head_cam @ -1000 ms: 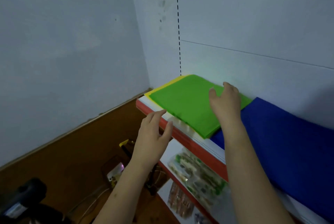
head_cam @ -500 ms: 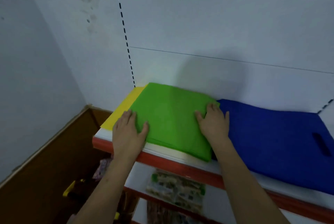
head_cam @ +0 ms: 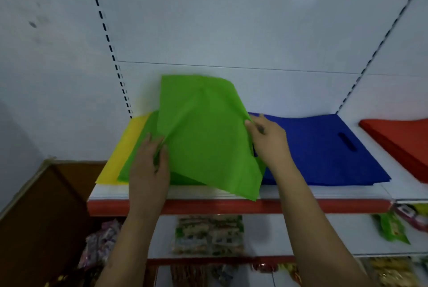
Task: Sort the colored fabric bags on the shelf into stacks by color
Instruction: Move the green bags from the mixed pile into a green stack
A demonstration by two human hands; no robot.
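Two bare hands work at the white shelf with a red front edge (head_cam: 231,206). The left hand (head_cam: 148,166) grips the left edge of the top green fabric bag (head_cam: 203,138), thumb over the cloth and fingers curled behind it. The right hand (head_cam: 268,140) pinches the same bag's right edge between thumb and fingers. This one green bag is lifted and tilted, its far edge raised against the white back panel (head_cam: 231,20) and its near corner hanging over the shelf's front edge.

Beneath it lies more green fabric (head_cam: 139,161), flat on the shelf; how many bags are in it cannot be told. One yellow fabric layer (head_cam: 122,154) shows under the green at the left end of the shelf, reaching out past it on the left side. To the right, touching or just beside the green, lies a flat blue fabric stack (head_cam: 324,154) with one dark slot handle (head_cam: 346,141) visible; its layer count is unclear. Further right, on the neighbouring shelf section, one red-orange fabric stack (head_cam: 398,140) lies apart from the blue.

So four colours are in view: green, yellow, blue, red-orange. Below, two lower shelf levels carry blurred packaged snacks (head_cam: 208,233).
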